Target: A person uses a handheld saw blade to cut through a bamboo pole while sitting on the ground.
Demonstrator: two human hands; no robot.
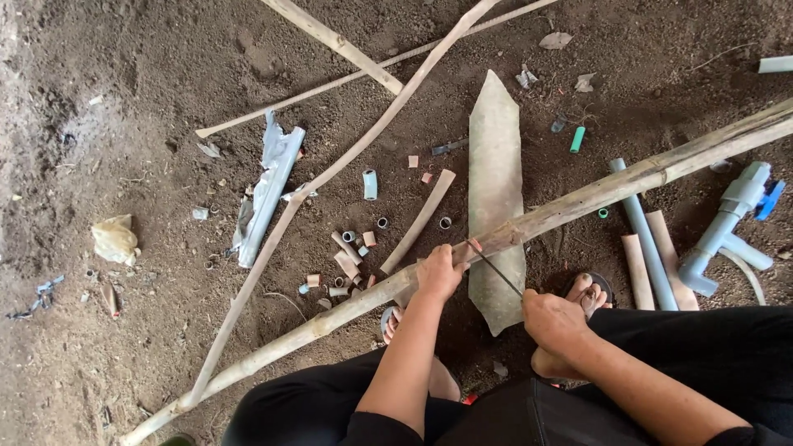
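Observation:
A long bamboo pole (628, 177) lies slantwise across the dirt floor, from lower left to upper right. My left hand (439, 271) grips this pole near its middle. My right hand (552, 320) holds one end of a thin dark saw blade (494, 268). The blade's far end rests against the pole right next to my left hand. My two bare feet show below the pole, and my knees in black trousers fill the bottom edge.
A flat pointed grey slab (494, 173) lies under the pole. Several short pipe offcuts (351, 248) are scattered left of it. Blue plastic pipes and a valve fitting (731, 223) lie at right. Thinner bamboo sticks (330, 169) cross at top, near a crumpled metal strip (271, 186).

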